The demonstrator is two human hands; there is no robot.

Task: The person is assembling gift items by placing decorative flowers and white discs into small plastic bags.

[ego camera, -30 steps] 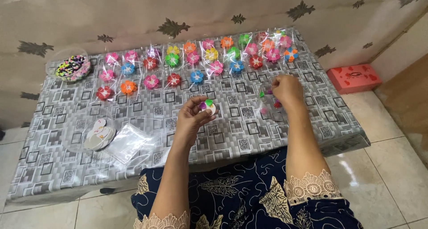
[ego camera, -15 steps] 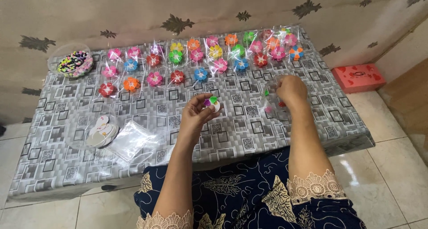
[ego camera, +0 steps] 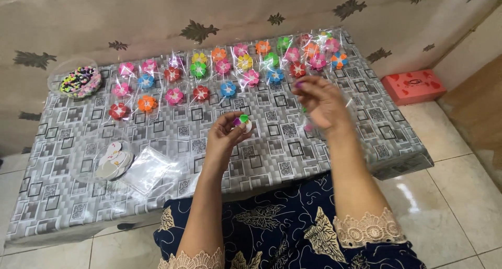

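Observation:
My left hand point(ego camera: 226, 134) is raised over the middle of the table and pinches a small round white disc with green and purple petals point(ego camera: 242, 122). My right hand point(ego camera: 320, 102) hovers to its right, fingers curled, with a small purple piece point(ego camera: 299, 83) at its fingertips; the hand is blurred. Under the right hand lies a clear bag point(ego camera: 309, 123) with small coloured pieces. Beyond both hands, several wrapped paper flowers point(ego camera: 224, 67) in many colours lie in rows.
The low table point(ego camera: 68, 206) has a grey patterned cloth. A clear tub of mixed coloured pieces point(ego camera: 80, 81) stands at the far left. A clear container of white discs point(ego camera: 111, 159) and a stack of clear bags point(ego camera: 151, 168) lie at near left. A red box point(ego camera: 413, 86) sits on the tiled floor.
My right hand has lifted from the bag on the table and now holds a small purple piece. My left hand has stayed raised with the disc.

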